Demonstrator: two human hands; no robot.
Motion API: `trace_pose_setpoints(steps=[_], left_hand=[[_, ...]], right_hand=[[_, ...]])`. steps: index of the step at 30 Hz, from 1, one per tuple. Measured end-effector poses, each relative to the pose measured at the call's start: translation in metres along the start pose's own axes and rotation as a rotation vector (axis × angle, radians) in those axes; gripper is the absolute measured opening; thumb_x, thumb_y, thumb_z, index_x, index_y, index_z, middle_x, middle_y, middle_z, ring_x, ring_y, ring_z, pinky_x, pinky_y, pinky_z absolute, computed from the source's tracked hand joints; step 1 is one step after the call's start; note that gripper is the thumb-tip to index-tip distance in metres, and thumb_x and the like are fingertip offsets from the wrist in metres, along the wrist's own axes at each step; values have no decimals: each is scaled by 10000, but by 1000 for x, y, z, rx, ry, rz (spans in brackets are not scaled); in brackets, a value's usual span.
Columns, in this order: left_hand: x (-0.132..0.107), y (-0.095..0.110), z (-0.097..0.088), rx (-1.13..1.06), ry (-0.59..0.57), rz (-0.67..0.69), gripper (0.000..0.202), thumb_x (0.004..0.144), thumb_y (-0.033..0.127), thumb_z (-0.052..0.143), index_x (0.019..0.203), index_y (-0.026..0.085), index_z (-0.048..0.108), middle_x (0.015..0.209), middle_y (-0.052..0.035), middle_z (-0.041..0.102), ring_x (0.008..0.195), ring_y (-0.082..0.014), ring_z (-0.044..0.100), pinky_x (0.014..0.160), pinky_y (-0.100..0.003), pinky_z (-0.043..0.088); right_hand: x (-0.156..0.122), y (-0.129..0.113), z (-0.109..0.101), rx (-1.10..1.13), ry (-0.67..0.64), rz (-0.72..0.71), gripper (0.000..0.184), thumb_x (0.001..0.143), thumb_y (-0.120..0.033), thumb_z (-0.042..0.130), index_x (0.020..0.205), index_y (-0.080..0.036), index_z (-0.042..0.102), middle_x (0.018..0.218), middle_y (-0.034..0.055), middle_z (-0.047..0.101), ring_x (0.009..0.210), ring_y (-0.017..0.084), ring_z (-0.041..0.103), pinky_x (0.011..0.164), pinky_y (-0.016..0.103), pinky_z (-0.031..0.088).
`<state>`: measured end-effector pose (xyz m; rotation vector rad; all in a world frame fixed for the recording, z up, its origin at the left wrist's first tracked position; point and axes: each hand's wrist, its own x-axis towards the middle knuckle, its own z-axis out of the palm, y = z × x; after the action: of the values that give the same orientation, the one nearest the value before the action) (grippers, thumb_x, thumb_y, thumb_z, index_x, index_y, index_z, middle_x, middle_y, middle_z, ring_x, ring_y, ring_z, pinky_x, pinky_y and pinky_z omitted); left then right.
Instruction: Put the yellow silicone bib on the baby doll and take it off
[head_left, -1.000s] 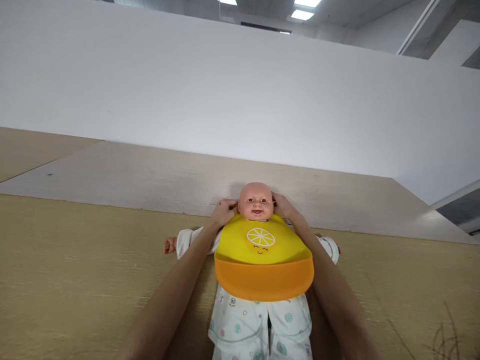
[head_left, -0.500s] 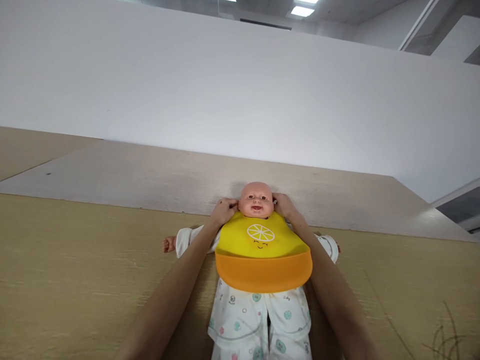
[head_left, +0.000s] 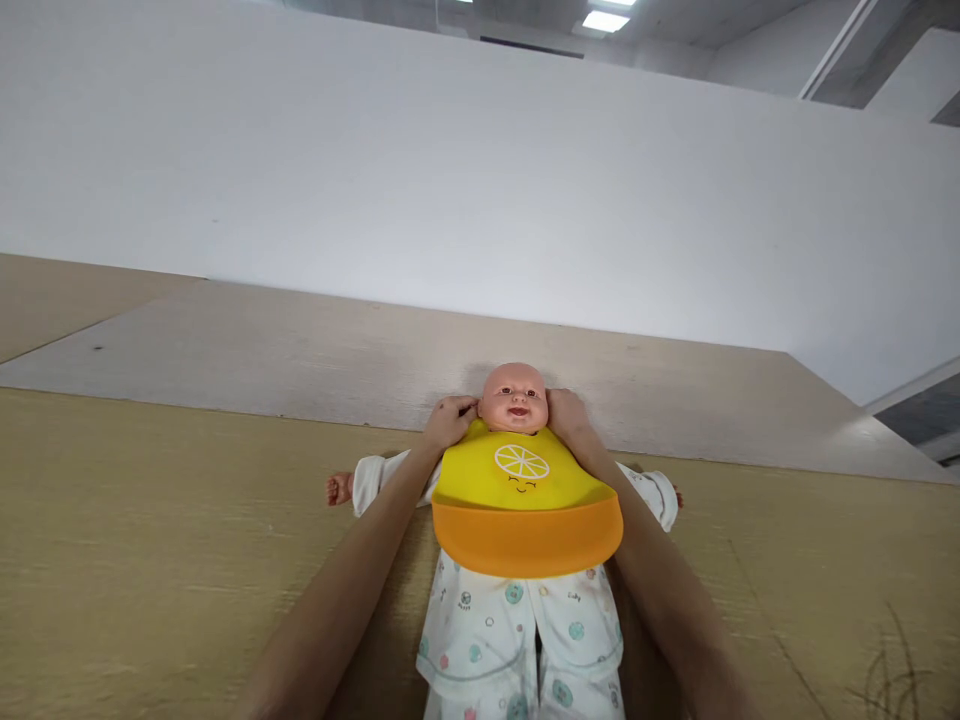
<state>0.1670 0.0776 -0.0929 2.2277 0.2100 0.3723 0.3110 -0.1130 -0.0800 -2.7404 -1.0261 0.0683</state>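
Note:
A baby doll (head_left: 514, 396) lies on its back on a tan surface (head_left: 150, 520), head away from me, in white patterned pyjamas (head_left: 517, 640). A yellow and orange silicone bib (head_left: 525, 500) with a lemon face covers its chest. My left hand (head_left: 448, 420) is curled at the left side of the doll's neck, fingers closed on the bib's strap. At the right side of the neck, my right hand (head_left: 568, 415) is curled the same way. The strap ends behind the neck are hidden.
Behind the doll's head runs a paler board (head_left: 300, 350), then a white wall (head_left: 480, 180). The doll's arms stretch out sideways, its left-side hand (head_left: 337, 489) bare. Thin dark strands (head_left: 892, 680) show at the lower right.
Both hands stay at the doll's neck. The bib has shifted up slightly on the chest and the doll's head has tipped a little to the right.

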Motion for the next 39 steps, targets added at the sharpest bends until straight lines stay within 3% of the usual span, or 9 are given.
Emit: trace_pose_setpoints(steps=[6, 12, 18, 23, 26, 30, 32, 35, 39], left_hand=[[1, -3, 2, -40, 9, -28, 216, 756, 247, 445, 673, 171, 628, 678, -16, 632, 725, -162, 559, 665, -228, 403], [5, -7, 2, -139, 42, -136, 183, 681, 225, 529, 757, 172, 688, 818, -46, 710, 804, -186, 624, 726, -245, 454], [-4, -2, -3, -298, 38, -291, 304, 689, 342, 558, 870, 142, 698, 796, -61, 709, 688, -191, 626, 559, -249, 446], [-31, 20, -17, -387, 11, -334, 371, 648, 348, 607, 941, 128, 669, 649, -10, 643, 540, -136, 556, 490, -229, 404], [-51, 32, -31, -413, -3, -342, 413, 643, 356, 642, 988, 129, 650, 495, 51, 517, 433, -96, 455, 431, -210, 337], [-73, 40, -40, -507, 26, -298, 454, 614, 410, 714, 978, 146, 653, 578, 32, 577, 493, -97, 497, 459, -205, 348], [-81, 41, -39, -574, 63, -309, 475, 606, 440, 725, 977, 157, 640, 608, 29, 590, 519, -105, 517, 480, -210, 360], [-91, 34, -39, -483, 132, -275, 437, 689, 474, 646, 987, 156, 611, 549, 38, 539, 517, -125, 515, 500, -231, 375], [-112, 15, -47, 79, 334, -5, 378, 834, 462, 487, 1025, 163, 616, 871, -81, 672, 840, -209, 612, 772, -339, 466]], right_hand=[[1, -2, -2, 22, -26, 21, 301, 752, -377, 647, 939, -152, 719, 916, 170, 686, 819, 287, 640, 699, 303, 423], [0, 4, -2, 130, -2, -5, 280, 769, -194, 549, 1004, -162, 698, 1042, 147, 670, 921, 264, 627, 717, 263, 412], [-9, 13, -3, 338, -30, 31, 306, 779, -187, 526, 1053, -147, 657, 996, 94, 684, 861, 182, 632, 688, 210, 429], [-55, 21, -16, 541, -57, 126, 471, 816, -352, 541, 1241, -151, 507, 1051, 98, 656, 830, 154, 642, 659, 208, 476], [-93, 19, -30, 873, -134, 206, 571, 754, -378, 615, 1262, -181, 445, 976, 80, 667, 772, 163, 653, 629, 232, 504], [-129, 15, -41, 1161, -183, 217, 608, 653, -387, 712, 1183, -188, 488, 872, 44, 670, 717, 158, 637, 613, 243, 502], [-138, 21, -39, 1134, -162, 191, 607, 662, -453, 698, 1168, -178, 506, 772, 15, 651, 622, 126, 589, 551, 214, 456], [-146, 38, -32, 828, -51, 106, 538, 748, -532, 579, 1125, -150, 548, 619, -5, 588, 525, 113, 505, 497, 210, 384], [-155, 63, -28, 278, 250, 9, 403, 830, -476, 492, 1028, -150, 623, 973, 96, 662, 922, 217, 587, 827, 334, 456]])
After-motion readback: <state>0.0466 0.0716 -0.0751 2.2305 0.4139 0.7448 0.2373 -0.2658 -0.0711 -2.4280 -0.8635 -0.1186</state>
